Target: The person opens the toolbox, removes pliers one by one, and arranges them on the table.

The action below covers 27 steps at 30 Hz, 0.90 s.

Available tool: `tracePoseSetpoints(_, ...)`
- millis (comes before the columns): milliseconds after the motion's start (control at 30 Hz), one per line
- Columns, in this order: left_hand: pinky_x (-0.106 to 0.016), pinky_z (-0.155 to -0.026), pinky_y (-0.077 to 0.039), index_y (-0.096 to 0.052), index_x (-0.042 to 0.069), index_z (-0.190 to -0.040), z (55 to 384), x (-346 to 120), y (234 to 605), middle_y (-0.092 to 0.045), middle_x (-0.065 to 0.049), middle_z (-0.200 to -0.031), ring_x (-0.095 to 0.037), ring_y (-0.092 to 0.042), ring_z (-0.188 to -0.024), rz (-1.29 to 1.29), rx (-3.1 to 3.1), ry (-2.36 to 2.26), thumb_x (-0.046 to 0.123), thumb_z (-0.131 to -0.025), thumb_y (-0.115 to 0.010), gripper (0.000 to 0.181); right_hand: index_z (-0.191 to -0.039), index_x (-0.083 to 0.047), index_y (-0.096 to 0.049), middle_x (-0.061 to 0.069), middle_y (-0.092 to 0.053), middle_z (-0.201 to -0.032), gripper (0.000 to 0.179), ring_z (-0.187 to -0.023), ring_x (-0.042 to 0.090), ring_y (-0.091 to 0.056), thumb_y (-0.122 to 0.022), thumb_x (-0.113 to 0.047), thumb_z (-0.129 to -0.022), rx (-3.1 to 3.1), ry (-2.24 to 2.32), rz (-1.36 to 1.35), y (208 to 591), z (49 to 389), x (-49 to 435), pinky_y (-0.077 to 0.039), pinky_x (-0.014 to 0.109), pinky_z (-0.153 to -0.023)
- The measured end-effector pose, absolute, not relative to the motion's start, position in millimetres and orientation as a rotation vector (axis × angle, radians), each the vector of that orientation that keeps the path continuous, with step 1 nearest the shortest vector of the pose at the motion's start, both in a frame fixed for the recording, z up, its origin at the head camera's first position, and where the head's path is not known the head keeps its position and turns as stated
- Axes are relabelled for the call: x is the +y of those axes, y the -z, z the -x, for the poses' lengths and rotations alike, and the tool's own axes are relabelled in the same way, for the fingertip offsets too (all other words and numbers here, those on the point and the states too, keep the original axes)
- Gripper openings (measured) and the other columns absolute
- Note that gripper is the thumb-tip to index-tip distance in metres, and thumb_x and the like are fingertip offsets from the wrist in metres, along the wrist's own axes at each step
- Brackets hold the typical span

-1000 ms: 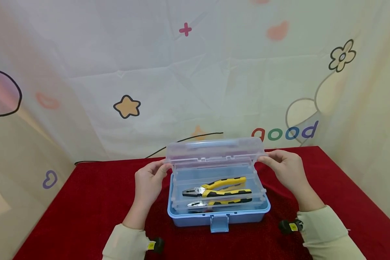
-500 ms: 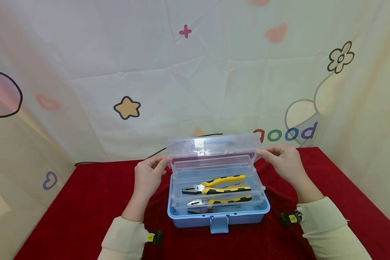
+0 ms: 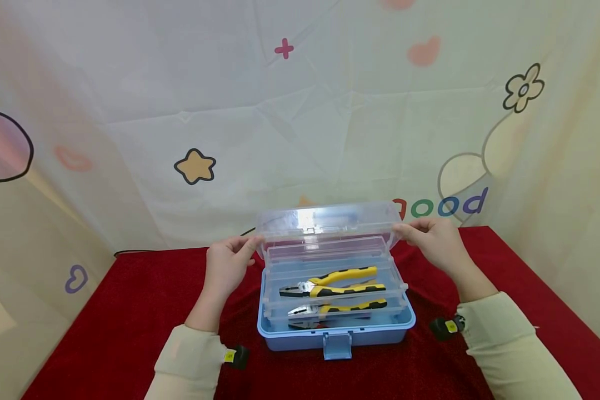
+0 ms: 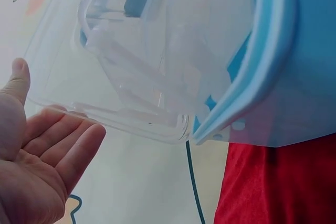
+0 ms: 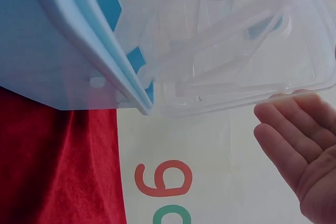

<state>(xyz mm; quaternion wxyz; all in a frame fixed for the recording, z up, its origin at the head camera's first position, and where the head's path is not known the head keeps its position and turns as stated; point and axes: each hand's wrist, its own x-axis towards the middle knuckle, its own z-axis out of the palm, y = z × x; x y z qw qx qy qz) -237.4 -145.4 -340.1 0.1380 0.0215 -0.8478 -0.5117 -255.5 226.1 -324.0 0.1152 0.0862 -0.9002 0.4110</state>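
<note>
A light-blue toolbox (image 3: 375, 337) sits with its clear lid (image 3: 285, 220) raised. My left hand (image 3: 227, 265) pinches the lid's left end between thumb and fingers. At the right end, my right hand (image 3: 436, 244) pinches it in the same way. Both wrist views show fingers under the lid's edge. Clear trays (image 3: 280, 272) rise stepwise beneath the lid. Yellow-and-black combination pliers (image 3: 349, 290) lie in them, jaws to the left. Another yellow-and-black pair of pliers (image 3: 355, 308) shows lower down, partly behind clear plastic. Below that, a tool with dark metal jaws (image 3: 304, 324) is mostly hidden.
A blue latch (image 3: 337, 346) hangs down at the box's front. Red cloth (image 3: 145, 311) covers the table. A pale printed curtain (image 3: 230, 66) stands right behind the table's back edge. Black wrist devices with yellow labels (image 3: 230, 355) sit at both cuffs.
Both hands have moved up slightly with the lid, which has tipped farther up and back. The trays with the pliers have risen a little. The box's base has stayed in place.
</note>
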Motion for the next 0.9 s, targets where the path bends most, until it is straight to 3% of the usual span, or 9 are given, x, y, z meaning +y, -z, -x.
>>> tracePoseSetpoints(367, -0.033, -0.081, -0.057, -0.071, 0.014, -0.111, 243, -149, 334, -0.067, -0.008, -0.112, -0.021, -0.069, -0.085, -0.064, -2.496, 1.531, 0.06, -0.081, -0.061, 0.056, -0.109, -0.002, -0.068, 0.02, -0.068, -0.105, 0.06, -0.093, 0.032, -0.065, -0.057, -0.057, -0.087, -2.697, -1.196, -0.206, 317, 260, 226, -0.055, 0.045, -0.081)
tracePoseSetpoints(900, -0.03, -0.077, -0.058, -0.07, 0.014, -0.112, 251, -151, 325, -0.066, -0.007, -0.112, -0.023, -0.064, -0.098, -0.051, -2.531, 1.586, 0.056, -0.082, -0.062, 0.053, -0.104, -0.002, -0.069, 0.018, -0.067, -0.102, 0.062, -0.093, 0.032, -0.068, -0.056, -0.06, -0.085, -2.722, -1.205, -0.221, 311, 272, 226, -0.055, 0.046, -0.084)
